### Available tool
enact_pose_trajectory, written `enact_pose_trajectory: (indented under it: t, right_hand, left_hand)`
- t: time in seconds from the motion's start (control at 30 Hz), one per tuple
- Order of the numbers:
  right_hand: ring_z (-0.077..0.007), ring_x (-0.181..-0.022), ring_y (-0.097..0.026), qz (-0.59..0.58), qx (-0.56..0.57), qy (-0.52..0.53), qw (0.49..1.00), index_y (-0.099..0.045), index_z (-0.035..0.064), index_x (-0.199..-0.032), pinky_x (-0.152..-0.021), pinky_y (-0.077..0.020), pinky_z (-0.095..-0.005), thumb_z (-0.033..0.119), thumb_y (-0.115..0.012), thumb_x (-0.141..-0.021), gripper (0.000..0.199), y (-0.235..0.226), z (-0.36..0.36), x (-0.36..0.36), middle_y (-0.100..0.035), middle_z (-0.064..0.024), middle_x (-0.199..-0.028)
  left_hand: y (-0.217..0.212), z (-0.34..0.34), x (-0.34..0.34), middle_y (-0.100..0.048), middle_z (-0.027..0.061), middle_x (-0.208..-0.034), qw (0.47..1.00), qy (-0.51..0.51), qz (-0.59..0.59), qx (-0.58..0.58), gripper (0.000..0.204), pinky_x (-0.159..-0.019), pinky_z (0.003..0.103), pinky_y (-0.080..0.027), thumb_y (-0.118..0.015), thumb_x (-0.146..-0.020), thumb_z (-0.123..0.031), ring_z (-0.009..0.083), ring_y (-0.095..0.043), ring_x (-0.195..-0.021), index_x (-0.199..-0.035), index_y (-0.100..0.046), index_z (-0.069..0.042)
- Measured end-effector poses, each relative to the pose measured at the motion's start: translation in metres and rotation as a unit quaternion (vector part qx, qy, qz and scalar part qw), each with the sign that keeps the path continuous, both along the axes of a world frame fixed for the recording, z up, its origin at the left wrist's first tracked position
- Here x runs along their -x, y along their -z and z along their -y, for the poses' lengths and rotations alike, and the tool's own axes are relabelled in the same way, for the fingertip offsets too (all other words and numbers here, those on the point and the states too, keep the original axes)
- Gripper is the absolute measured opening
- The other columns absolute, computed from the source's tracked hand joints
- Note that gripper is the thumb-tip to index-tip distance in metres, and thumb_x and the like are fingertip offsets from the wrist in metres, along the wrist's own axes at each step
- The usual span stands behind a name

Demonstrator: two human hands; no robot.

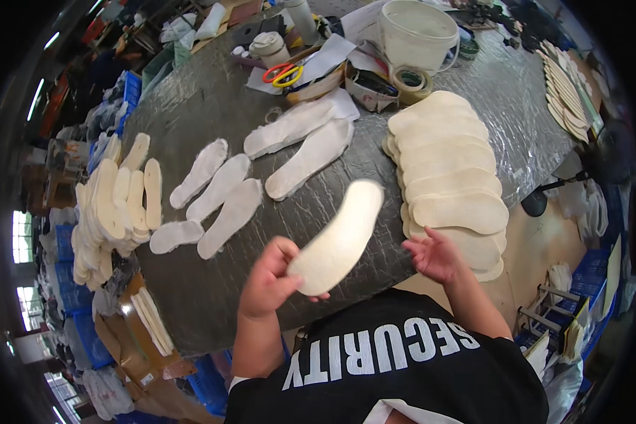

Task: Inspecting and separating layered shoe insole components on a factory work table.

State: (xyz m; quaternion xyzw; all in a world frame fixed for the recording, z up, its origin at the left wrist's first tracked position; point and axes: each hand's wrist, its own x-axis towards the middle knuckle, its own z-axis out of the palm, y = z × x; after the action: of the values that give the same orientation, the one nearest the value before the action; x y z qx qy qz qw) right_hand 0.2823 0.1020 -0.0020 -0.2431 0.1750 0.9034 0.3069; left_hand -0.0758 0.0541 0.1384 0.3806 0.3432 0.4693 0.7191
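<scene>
My left hand (270, 279) grips the heel end of a cream insole (339, 237), which is lifted above the grey table (212, 99) and points up to the right. My right hand (437, 254) is open with fingers spread, close to the near end of a fanned stack of cream insoles (449, 177) on the right. Several white insole pieces (222, 187) lie flat in a row on the table left of centre, and two larger white ones (307, 145) lie behind them.
Another pile of cream insoles (113, 205) sits at the table's left edge. At the back stand a white bucket (417, 32), tape rolls (411, 81), scissors with red and yellow handles (284, 72) and papers. More insoles (565, 92) line the far right edge.
</scene>
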Motion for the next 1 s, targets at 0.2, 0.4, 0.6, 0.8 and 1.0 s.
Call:
enact_pose_trajectory:
  t: [0.2, 0.4, 0.6, 0.8, 1.0]
  right_hand:
    - [-0.0403, -0.120, -0.051, 0.207, -0.100, -0.173, 0.958, -0.020, 0.0069, -0.148, -0.094, -0.0418, -0.0605, 0.060, -0.053, -0.089, 0.086, -0.038, -0.014, 0.115, -0.049, -0.0239, -0.131]
    - [-0.0321, -0.108, -0.060, 0.280, -0.158, -0.196, 0.927, -0.047, -0.0014, -0.126, -0.092, -0.0488, -0.0488, 0.001, -0.045, -0.092, 0.034, -0.001, -0.005, 0.198, -0.059, -0.0187, -0.117]
    - [-0.0354, -0.112, -0.056, 0.238, -0.128, -0.120, 0.955, -0.041, -0.0004, -0.129, -0.099, -0.0463, -0.0494, -0.009, -0.037, -0.089, 0.041, -0.024, 0.008, 0.257, -0.053, -0.0200, -0.124]
    - [-0.0272, -0.113, -0.055, 0.204, -0.189, -0.184, 0.943, -0.038, 0.0036, -0.133, -0.095, -0.0474, -0.0453, 0.003, -0.043, -0.095, 0.039, -0.042, 0.014, 0.331, -0.051, -0.0160, -0.126]
    - [-0.0259, -0.091, -0.052, 0.513, -0.835, -0.115, 0.164, -0.059, 0.0090, -0.103, -0.076, -0.0415, -0.0387, 0.017, -0.058, -0.082, 0.022, 0.007, -0.053, 0.375, -0.058, -0.0087, -0.096]
  left_hand:
    - [0.001, 0.046, 0.014, -0.061, 0.0173, -0.116, 0.912, 0.178, -0.370, -0.023, 0.023, -0.073, 0.037, -0.051, -0.051, -0.077, 0.004, 0.0296, -0.066, -0.090, -0.099, -0.049, -0.003]
    - [0.018, 0.077, 0.046, -0.042, 0.0240, -0.141, 0.836, 0.290, -0.466, -0.003, 0.037, -0.095, 0.040, -0.044, -0.060, -0.069, -0.001, 0.0397, -0.051, -0.118, -0.106, -0.056, -0.006]
    - [0.061, 0.095, 0.060, -0.017, 0.0284, -0.153, 0.848, 0.002, -0.529, 0.045, 0.078, -0.111, 0.040, -0.032, -0.086, -0.058, -0.019, 0.0418, -0.030, -0.138, -0.119, -0.041, -0.005]
    - [0.114, 0.120, 0.068, -0.047, 0.0149, -0.116, 0.774, -0.296, -0.560, 0.002, 0.065, -0.087, 0.034, -0.047, -0.077, -0.068, -0.002, 0.0211, -0.054, -0.102, -0.116, -0.034, -0.004]
    - [0.085, 0.158, 0.132, -0.060, 0.0111, -0.075, 0.867, -0.421, -0.154, 0.219, 0.046, -0.051, 0.024, -0.044, -0.056, -0.084, -0.030, 0.0144, -0.054, -0.057, -0.114, -0.055, 0.004]
